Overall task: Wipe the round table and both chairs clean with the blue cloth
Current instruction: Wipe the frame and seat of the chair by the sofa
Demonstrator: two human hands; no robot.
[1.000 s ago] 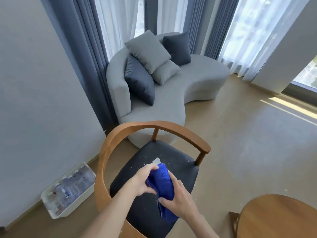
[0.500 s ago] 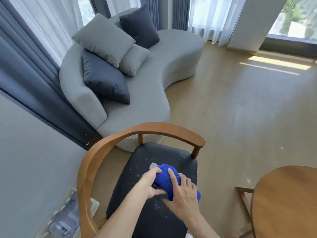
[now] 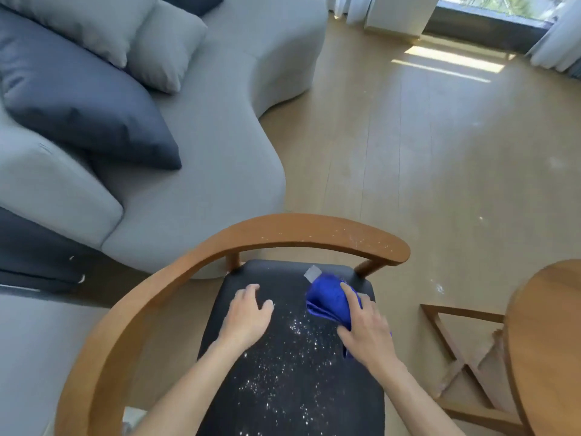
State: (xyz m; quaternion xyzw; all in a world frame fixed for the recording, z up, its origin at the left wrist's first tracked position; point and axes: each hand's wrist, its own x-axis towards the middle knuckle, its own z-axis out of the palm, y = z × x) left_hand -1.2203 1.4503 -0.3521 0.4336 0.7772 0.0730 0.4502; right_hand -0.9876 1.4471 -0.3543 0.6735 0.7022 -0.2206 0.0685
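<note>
Where the frame begins at nine o'clock, a curved grey sofa (image 3: 201, 152) carries a dark cushion (image 3: 81, 102) and two pale grey cushions (image 3: 163, 45). Below it, toward seven o'clock, the bent wooden back rail (image 3: 132, 309) of the chair (image 3: 283, 388) sweeps up and over to one o'clock of the seat, its top dusted with pale specks. The black seat pad fills the six o'clock region and is scattered with white crumbs, thickest in its middle.

The left hand (image 3: 246, 316) lies on the seat at about ten o'clock of the pad, its fingers loosely bent and holding nothing (the fingertips appear to touch the upholstery). Just beside it, at one o'clock of the pad, the blue cloth (image 3: 327, 298) sits bunched on the seat near the rear corner, a small grey tag showing at its far edge. The right hand (image 3: 366, 328) covers the cloth from the near side, its fingers spread over it and pressing it to the pad.

At three to four o'clock, the round table (image 3: 547, 341) shows part of its wooden top, with crossed wooden legs beneath.
</note>
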